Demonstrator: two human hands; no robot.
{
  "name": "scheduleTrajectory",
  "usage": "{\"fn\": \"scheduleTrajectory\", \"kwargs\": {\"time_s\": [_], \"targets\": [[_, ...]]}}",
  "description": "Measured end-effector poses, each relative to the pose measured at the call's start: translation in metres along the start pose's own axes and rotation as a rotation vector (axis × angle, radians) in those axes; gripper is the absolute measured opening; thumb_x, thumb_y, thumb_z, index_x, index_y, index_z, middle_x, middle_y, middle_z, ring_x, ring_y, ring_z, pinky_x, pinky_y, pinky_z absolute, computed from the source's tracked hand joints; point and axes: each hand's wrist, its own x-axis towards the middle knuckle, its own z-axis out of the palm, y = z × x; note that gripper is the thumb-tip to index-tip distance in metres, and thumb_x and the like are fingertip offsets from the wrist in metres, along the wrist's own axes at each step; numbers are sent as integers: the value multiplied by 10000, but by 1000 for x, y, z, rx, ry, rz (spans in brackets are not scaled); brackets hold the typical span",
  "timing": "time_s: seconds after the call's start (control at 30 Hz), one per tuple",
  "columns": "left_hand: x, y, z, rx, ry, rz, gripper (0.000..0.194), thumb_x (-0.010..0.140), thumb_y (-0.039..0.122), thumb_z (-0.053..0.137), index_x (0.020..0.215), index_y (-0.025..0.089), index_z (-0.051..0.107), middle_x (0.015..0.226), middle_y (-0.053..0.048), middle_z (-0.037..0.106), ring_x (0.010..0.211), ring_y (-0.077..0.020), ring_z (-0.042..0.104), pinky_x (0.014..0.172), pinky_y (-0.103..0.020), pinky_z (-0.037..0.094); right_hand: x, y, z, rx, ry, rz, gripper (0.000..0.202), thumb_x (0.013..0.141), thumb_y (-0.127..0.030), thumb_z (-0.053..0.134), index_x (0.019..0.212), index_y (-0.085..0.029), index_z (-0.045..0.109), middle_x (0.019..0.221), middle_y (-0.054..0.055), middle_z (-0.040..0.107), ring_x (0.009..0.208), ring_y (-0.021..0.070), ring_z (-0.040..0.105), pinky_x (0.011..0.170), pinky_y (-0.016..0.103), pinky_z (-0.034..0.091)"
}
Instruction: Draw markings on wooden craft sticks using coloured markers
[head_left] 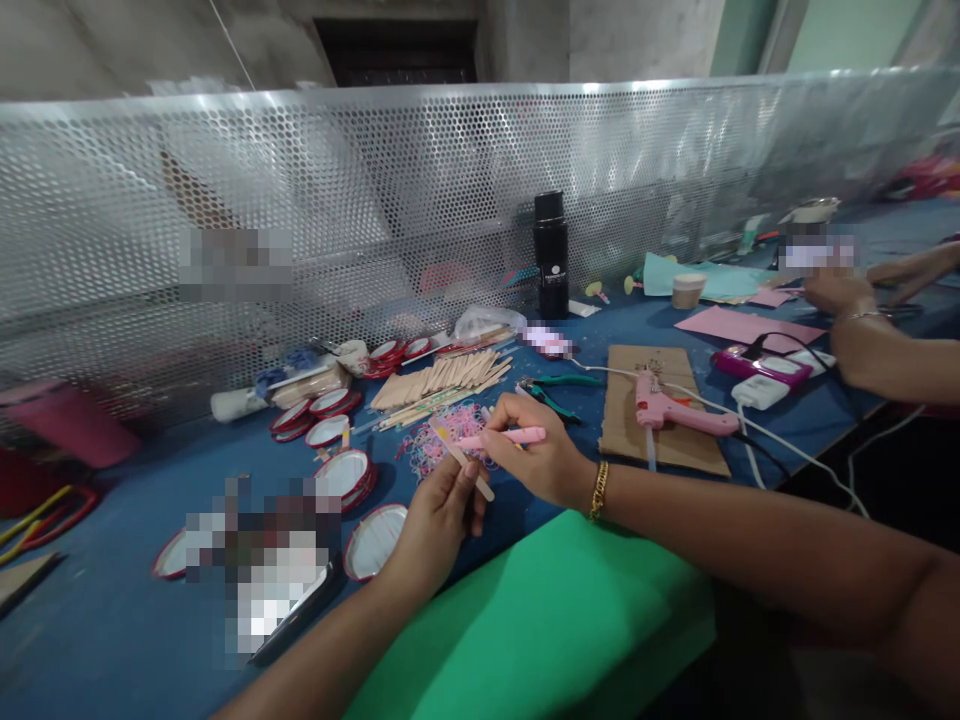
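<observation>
My left hand (442,515) is closed on a flat wooden craft stick (480,484), held at a slant with a small yellow mark near its upper end. In my right hand (536,450) is a pink pen (525,435), and its tip end points at the stick. Whether the tip touches the wood I cannot tell. Just behind both hands lies a tangle of pink, blue and white small bands (427,450). Beyond that spreads a pile of wooden craft sticks (450,378). Red-rimmed round lids (375,540) sit left of my left hand.
A pink glue gun (682,412) rests on cardboard (619,385), with cables running right. Green-handled pliers (551,400) and a black bottle (552,260) stand farther back. Green material (525,620) covers the front edge. A perforated metal screen (450,150) closes the back; a co-worker's arms (885,340) reach in at right.
</observation>
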Motion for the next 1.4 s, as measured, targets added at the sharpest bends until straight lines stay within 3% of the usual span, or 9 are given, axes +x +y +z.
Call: {"fn": "scheduleTrajectory", "kwargs": {"time_s": [0.37, 1.4], "targets": [[2, -2, -1, 11, -8, 3, 266, 915, 414, 467, 771, 195, 513, 557, 72, 498, 414, -68, 434, 426, -190, 316, -1, 1, 1, 12, -9, -6, 161, 808, -186, 552, 654, -200, 507, 633, -25, 547, 609, 120, 486, 592, 248, 391], [1, -1, 1, -33, 6, -5, 312, 874, 485, 519, 742, 202, 521, 546, 68, 520, 406, -70, 445, 412, -188, 319, -1, 1, 1, -10, 7, -1, 162, 801, -185, 544, 649, -205, 491, 624, -28, 536, 597, 120, 482, 582, 249, 391]]}}
